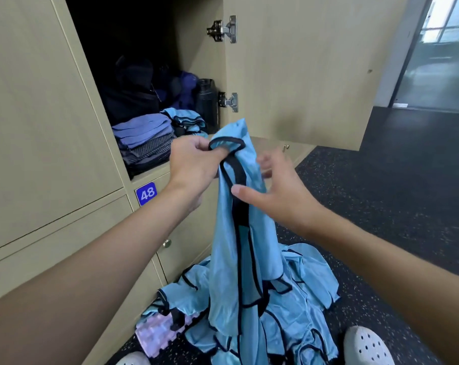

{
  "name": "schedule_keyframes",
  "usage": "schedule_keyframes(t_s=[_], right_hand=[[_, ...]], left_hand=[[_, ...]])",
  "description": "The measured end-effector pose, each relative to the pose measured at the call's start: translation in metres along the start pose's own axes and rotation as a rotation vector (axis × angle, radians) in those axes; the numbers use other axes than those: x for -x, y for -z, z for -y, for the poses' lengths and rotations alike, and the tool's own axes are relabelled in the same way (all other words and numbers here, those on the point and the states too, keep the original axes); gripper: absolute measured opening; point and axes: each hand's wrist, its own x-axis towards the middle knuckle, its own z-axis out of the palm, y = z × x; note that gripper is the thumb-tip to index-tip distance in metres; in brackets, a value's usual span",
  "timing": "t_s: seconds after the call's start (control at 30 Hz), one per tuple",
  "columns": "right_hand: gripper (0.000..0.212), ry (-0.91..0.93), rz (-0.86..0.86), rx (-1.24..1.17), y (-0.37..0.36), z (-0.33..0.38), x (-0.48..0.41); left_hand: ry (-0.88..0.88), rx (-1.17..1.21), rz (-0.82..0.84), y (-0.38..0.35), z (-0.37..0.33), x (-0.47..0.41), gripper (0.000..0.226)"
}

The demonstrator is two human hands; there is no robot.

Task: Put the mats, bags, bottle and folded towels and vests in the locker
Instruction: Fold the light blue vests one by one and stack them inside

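A light blue vest [231, 233] with black trim hangs in front of the open locker [149, 48]. My left hand [194, 162] pinches its top edge. Spread open beside the cloth, my right hand [278, 188] has its thumb against the black strap. More blue vests [296, 293] lie heaped on the floor below. Inside the locker sit a stack of folded purple and grey towels [144, 138], a folded blue vest [186, 119], a dark bottle [206, 101] and dark bags [133, 90].
The locker door [302, 69] stands open to the right, with two metal hinges. A pink foam roller [159, 333] lies on the dark speckled floor [381, 196] under the vests. Closed lockers fill the left, one numbered 48 [146, 193]. My white shoes [368, 346] show at the bottom.
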Motion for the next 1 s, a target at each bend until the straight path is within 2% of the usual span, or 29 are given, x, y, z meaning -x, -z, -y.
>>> schedule_keyframes(t_s=[0.07, 0.17, 0.3, 0.37, 0.4, 0.5, 0.53, 0.6, 0.67, 0.73, 0.8, 0.9, 1.0], right_hand=[[0.041, -0.037, -0.001, 0.102, -0.008, -0.002, 0.001], [0.039, -0.025, 0.135, 0.208, -0.020, -0.008, 0.002], [0.042, -0.021, 0.123, 0.195, -0.024, -0.011, 0.002], [0.040, -0.028, 0.100, 0.155, -0.022, -0.009, -0.001], [0.038, -0.045, 0.080, 0.112, -0.021, -0.008, -0.003], [0.030, -0.137, -0.015, -0.093, -0.014, -0.003, -0.011], [0.026, -0.178, -0.049, -0.157, -0.011, -0.001, -0.013], [0.021, -0.267, -0.104, -0.257, -0.002, 0.003, -0.018], [0.018, -0.321, -0.126, -0.394, 0.004, 0.002, -0.021], [0.016, -0.341, -0.147, -0.462, 0.009, -0.001, -0.024], [0.017, -0.344, -0.168, -0.461, 0.013, -0.005, -0.026], [0.024, -0.350, -0.100, -0.486, 0.015, -0.009, -0.024], [0.056, -0.329, 0.079, -0.383, 0.014, -0.014, -0.015]], left_hand=[[-0.022, 0.049, -0.040, -0.002, -0.008, -0.005, 0.038], [-0.045, 0.088, -0.050, -0.006, -0.016, -0.008, 0.033], [-0.072, 0.098, -0.084, -0.006, -0.015, -0.014, 0.026], [-0.084, 0.091, -0.069, -0.002, -0.010, -0.017, 0.013], [-0.066, 0.084, -0.025, -0.001, -0.008, -0.016, 0.007], [0.080, -0.075, 0.268, 0.006, 0.008, -0.008, 0.066], [0.134, -0.154, 0.381, 0.009, 0.013, -0.001, 0.079], [0.200, -0.267, 0.564, 0.010, 0.022, 0.013, 0.079], [0.184, -0.304, 0.622, 0.007, 0.032, 0.023, 0.060], [0.120, -0.289, 0.569, 0.000, 0.036, 0.028, 0.027], [0.075, -0.249, 0.494, -0.006, 0.034, 0.029, 0.009], [0.012, -0.166, 0.375, -0.012, 0.021, 0.028, 0.009], [-0.012, -0.075, 0.250, -0.012, 0.007, 0.018, 0.008]])
